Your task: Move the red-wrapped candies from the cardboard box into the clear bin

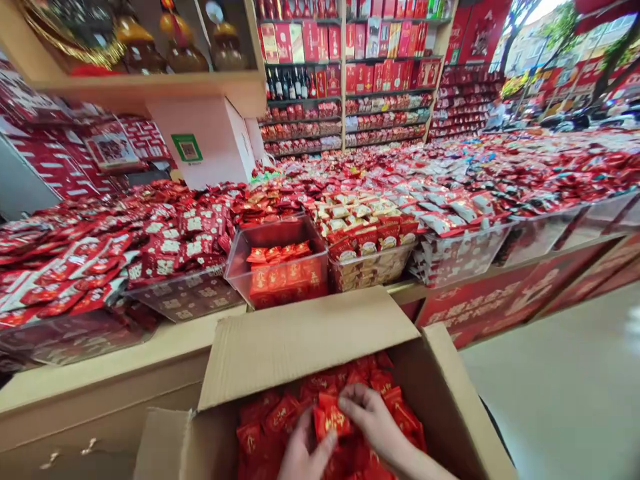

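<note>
Left hand: the bare left hand [305,450] grips the lower left part of a small glossy red packet with gold print [330,417], its thumb across the front and its fingers at the side.
Right hand: the bare right hand [370,417] has thumb and forefinger pinched together on the packet's upper right edge.
Held packet: between both hands, over the open brown cardboard box [310,340].
Box: flaps spread, with loose red packets [283,413] inside, beneath and around the hands.
Beyond the far flap: a clear plastic bin [237,263], partly filled with upright rows of orange-red packets [287,283].
Right of that bin: a clear bin heaped with cream-and-gold and red packets [370,233].
Left of it: a clear bin piled with dark red packets with pale patterns [180,243].
Under the bins: a pale wooden counter [40,387].
Background: tall shelves [345,73] of red boxes and dark bottles; a green-framed code sign [187,148] on a white surface.
</note>
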Demonstrator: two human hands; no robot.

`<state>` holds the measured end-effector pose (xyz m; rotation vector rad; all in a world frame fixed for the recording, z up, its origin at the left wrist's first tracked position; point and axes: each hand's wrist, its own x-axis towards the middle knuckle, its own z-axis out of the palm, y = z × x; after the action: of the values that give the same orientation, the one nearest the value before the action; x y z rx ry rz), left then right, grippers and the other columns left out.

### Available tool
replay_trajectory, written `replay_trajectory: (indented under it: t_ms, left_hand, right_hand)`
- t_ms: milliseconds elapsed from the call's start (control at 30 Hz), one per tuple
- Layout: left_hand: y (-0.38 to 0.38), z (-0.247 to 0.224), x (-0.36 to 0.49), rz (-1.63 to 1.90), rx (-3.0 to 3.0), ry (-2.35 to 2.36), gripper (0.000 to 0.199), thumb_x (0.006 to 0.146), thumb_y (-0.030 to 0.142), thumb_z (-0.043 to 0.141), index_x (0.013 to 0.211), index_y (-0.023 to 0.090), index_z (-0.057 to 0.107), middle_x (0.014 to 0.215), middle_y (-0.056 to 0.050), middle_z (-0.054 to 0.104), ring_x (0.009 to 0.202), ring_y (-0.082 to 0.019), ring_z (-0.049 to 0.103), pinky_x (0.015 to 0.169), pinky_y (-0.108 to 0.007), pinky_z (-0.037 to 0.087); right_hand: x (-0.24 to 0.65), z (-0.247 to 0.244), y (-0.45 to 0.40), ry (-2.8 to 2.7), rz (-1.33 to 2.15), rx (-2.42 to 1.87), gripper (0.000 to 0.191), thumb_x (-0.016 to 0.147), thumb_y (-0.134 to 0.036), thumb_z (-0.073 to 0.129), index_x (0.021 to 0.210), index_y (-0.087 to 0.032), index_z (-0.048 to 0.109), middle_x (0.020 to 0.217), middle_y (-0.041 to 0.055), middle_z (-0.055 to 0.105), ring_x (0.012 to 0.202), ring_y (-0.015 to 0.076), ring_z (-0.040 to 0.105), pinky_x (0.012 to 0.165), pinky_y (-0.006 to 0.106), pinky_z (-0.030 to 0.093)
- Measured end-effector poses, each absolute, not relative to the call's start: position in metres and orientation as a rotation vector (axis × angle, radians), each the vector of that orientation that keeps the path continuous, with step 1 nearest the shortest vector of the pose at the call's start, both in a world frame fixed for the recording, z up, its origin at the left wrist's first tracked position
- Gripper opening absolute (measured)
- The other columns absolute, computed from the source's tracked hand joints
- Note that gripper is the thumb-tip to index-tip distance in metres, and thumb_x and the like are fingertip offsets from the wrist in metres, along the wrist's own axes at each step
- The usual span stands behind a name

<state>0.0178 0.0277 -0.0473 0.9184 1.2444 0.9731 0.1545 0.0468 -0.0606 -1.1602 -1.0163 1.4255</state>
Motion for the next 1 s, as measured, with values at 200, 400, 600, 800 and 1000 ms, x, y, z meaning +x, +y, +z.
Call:
replay_trajectory:
  t_ms: [200, 400, 600, 800, 1000]
  left_hand:
    - [0.029, -0.032, 0.018, 0.932, 0.54, 1.163, 0.036, 0.064, 0.031, 0.066, 0.096, 0.019, 0.054, 0.089, -0.002, 0.065, 0.072, -0.015, 0.059, 0.052, -0.021, 0.044]
    - [0.026, -0.027, 0.021, 0.952, 0.456, 1.077, 0.037, 0.063, 0.024, 0.068, 0.097, 0.019, 0.056, 0.088, -0.002, 0.064, 0.071, -0.01, 0.056, 0.056, -0.021, 0.046]
    - [0.029, -0.035, 0.014, 0.976, 0.504, 1.083, 0.032, 0.068, 0.022, 0.065, 0.098, 0.019, 0.054, 0.095, -0.003, 0.061, 0.075, -0.009, 0.056, 0.059, -0.019, 0.044]
    - [0.03, -0.044, 0.016, 0.954, 0.585, 1.124, 0.038, 0.065, 0.027, 0.067, 0.1, 0.019, 0.053, 0.089, -0.003, 0.063, 0.073, -0.012, 0.06, 0.053, -0.019, 0.043]
    - [0.025, -0.059, 0.019, 0.912, 0.836, 1.109, 0.048, 0.056, 0.042, 0.07, 0.096, 0.018, 0.056, 0.07, -0.001, 0.063, 0.05, -0.008, 0.055, 0.036, -0.014, 0.032]
  right_hand:
    - [0.156, -0.052, 0.044, -0.78, 1.7, -1.091, 0.034, 0.058, -0.038, 0.069, 0.074, -0.011, 0.057, 0.057, -0.0025, 0.053, 0.047, 0.0053, 0.04, 0.045, 0.018, 0.029]
    - [0.17, -0.058, 0.047, -0.732, 1.76, -1.066, 0.032, 0.057, -0.03, 0.072, 0.08, -0.013, 0.058, 0.063, -0.0012, 0.058, 0.051, 0.0062, 0.048, 0.049, 0.019, 0.035]
    - [0.195, -0.054, 0.054, -0.988, 1.785, -1.055, 0.03, 0.063, -0.031, 0.067, 0.087, -0.015, 0.058, 0.083, 0.0068, 0.064, 0.078, 0.0146, 0.057, 0.073, 0.029, 0.041]
    - [0.195, -0.06, 0.053, -1.436, 1.357, -1.282, 0.031, 0.071, -0.039, 0.058, 0.092, -0.016, 0.058, 0.085, 0.0066, 0.059, 0.082, 0.0173, 0.053, 0.074, 0.03, 0.04]
    - [0.167, -0.065, 0.052, -1.2, 1.627, -1.152, 0.037, 0.07, -0.048, 0.055, 0.06, -0.013, 0.051, 0.051, -0.0034, 0.043, 0.047, 0.0062, 0.037, 0.045, 0.02, 0.028]
